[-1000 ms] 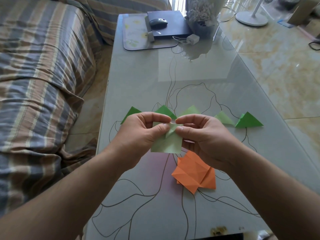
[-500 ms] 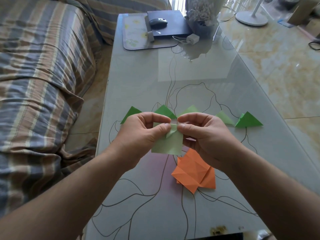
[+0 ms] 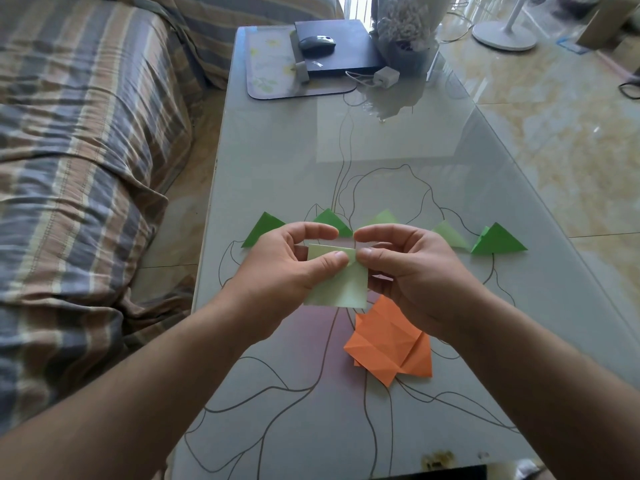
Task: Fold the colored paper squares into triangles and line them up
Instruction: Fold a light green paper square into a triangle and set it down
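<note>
While both hands hover above the glass worktop [image 3: 277, 161], they share one pale green paper square [image 3: 341, 285] held in the air between them. The left hand [image 3: 287, 268] pinches its upper edge between thumb and forefinger, and the right hand [image 3: 412, 271] pinches the top right corner the same way, so each grip is closed on the sheet. Behind the hands, five folded green triangles [image 3: 497, 240] lie in a row across the worktop, some dark green, some pale, partly hidden by the fingers. Just below the held sheet, a loose pile of creased orange paper squares [image 3: 388, 344] rests flat on the glass, near the right wrist.

At the far end sits a black box [image 3: 349, 50] with a computer mouse [image 3: 317, 42] on top; a small white mark on the box is too blurred to read. A white charger [image 3: 386, 76] lies beside it, next to a wrapped bouquet [image 3: 403, 26]. A striped sofa [image 3: 79, 133] runs along the left.
</note>
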Action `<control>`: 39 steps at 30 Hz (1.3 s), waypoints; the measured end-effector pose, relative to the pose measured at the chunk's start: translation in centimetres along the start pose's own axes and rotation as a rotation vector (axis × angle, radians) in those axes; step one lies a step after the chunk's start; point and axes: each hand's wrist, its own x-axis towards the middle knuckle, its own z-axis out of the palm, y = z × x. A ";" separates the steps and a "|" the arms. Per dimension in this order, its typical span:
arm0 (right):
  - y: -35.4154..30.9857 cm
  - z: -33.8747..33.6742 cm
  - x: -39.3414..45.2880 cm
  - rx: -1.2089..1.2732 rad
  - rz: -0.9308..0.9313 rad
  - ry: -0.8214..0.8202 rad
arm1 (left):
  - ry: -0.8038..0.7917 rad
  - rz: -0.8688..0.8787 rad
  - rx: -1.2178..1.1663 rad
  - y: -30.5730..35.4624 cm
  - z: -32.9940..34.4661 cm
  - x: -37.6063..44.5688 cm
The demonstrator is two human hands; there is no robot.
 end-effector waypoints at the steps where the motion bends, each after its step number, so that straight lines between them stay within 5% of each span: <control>1: 0.0 0.0 0.0 -0.002 0.001 0.002 | 0.002 -0.006 -0.007 0.0 0.0 0.0; 39: 0.2 0.1 -0.2 -0.329 -0.041 -0.004 | -0.002 0.044 0.155 0.1 0.1 -0.2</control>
